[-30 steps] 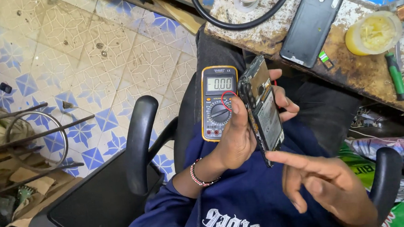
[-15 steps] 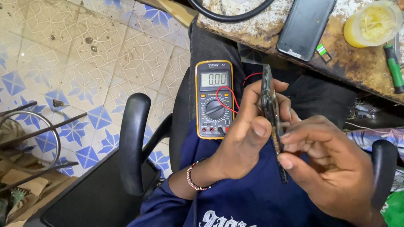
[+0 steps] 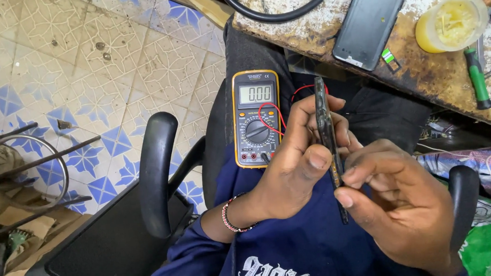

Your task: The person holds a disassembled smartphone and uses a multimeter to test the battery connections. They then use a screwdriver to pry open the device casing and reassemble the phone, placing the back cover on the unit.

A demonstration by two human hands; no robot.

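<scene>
The opened mobile phone [image 3: 325, 128] was seen edge-on, a thin dark slab held nearly upright over the person's lap, its top end level with the meter's display and its lower end between the two hands. Its inner face could not be made out from this angle.

To the far left lay patterned blue-and-cream floor tiles [image 3: 83, 80], with a coil of metal rods [image 3: 26, 168] at the edge. The black chair armrest [image 3: 156, 172] stood next. A yellow-cased digital multimeter [image 3: 257, 119] rested on the person's thigh, its display lit, with a red test lead [image 3: 272, 116] looping from it toward the phone. Above, on the stained workbench [image 3: 307, 26], lay a black cable loop [image 3: 275, 14], a dark phone back cover [image 3: 370, 19], a yellow tub [image 3: 451, 23] and a green-handled screwdriver [image 3: 476, 78]. The left hand partly hid the lower right corner of the multimeter.

The left hand [image 3: 293, 169], wearing a beaded bracelet [image 3: 230, 215] at the wrist, was curled around the phone, thumb pressed on the near face and fingers wrapped behind. The right hand [image 3: 400, 202] was closed in a pinch, thumb and forefinger meeting on the phone's lower edge, the remaining fingers folded.
</scene>
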